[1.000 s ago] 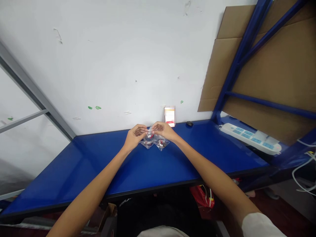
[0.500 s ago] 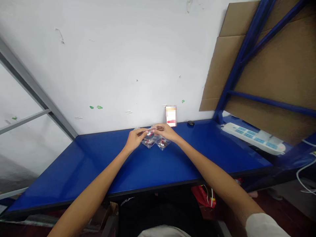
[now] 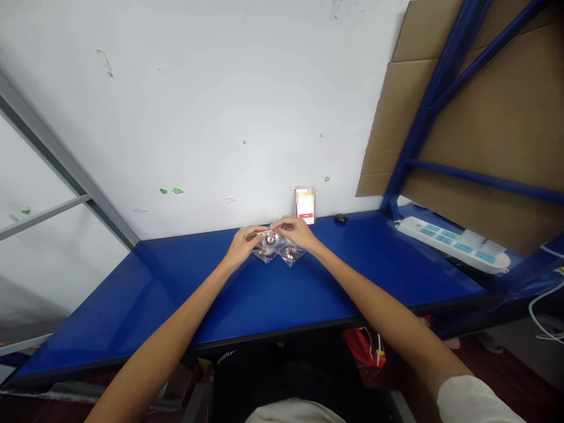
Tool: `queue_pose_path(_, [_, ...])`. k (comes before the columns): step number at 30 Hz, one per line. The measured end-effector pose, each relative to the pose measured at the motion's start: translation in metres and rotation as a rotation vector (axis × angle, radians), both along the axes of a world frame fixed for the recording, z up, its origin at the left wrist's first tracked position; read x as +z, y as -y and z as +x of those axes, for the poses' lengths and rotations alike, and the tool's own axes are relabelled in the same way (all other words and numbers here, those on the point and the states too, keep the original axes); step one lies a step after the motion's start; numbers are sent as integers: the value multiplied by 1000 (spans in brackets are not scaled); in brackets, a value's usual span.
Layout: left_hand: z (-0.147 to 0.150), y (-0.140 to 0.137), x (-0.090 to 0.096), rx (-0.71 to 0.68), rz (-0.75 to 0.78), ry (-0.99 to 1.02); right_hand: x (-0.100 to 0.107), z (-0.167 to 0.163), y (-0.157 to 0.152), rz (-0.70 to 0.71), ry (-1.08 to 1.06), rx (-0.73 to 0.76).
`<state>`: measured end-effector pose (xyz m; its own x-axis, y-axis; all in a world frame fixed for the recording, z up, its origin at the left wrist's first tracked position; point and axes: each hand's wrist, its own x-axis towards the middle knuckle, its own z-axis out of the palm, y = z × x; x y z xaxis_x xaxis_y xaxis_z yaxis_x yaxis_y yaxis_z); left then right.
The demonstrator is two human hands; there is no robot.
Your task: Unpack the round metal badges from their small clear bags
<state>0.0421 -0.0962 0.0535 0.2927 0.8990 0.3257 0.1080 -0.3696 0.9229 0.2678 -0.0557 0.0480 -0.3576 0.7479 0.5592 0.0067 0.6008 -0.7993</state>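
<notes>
Near the back edge of the blue table, my left hand (image 3: 241, 245) and my right hand (image 3: 296, 231) meet over a small clear plastic bag (image 3: 271, 237). A shiny silver round piece with red on it shows inside. Both hands are closed, pinching the bag from its two sides with thumb and fingers. Just below them on the table lie more clear bags with similar contents; one bag (image 3: 290, 254) sits below my right hand, and another (image 3: 265, 255) is partly covered by my left hand. What exactly the silver pieces are is too small to tell.
A phone (image 3: 305, 205) with a lit screen leans on the white wall behind my right hand. To its right lies a small black object (image 3: 341, 218). A white power strip (image 3: 453, 244) sits at the right, beside blue frame bars (image 3: 434, 108) and cardboard.
The pinched bag has tilted, so its silver and red piece shows more fully between my hands. My fingers have shifted slightly along its top; the other bags lie as before.
</notes>
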Motion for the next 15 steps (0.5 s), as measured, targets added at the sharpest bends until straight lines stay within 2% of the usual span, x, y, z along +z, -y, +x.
queue_pose_path(6, [0,-3,-2,41,31,2,0,1,0,-104,-32,36])
queue_pose_path(11, [-5,-3,-4,184,93,-83,-2,-2,0,-324,-110,98])
queue_pose_path(15, [-6,-2,-6,221,210,-235,-5,-6,1,-291,-78,89])
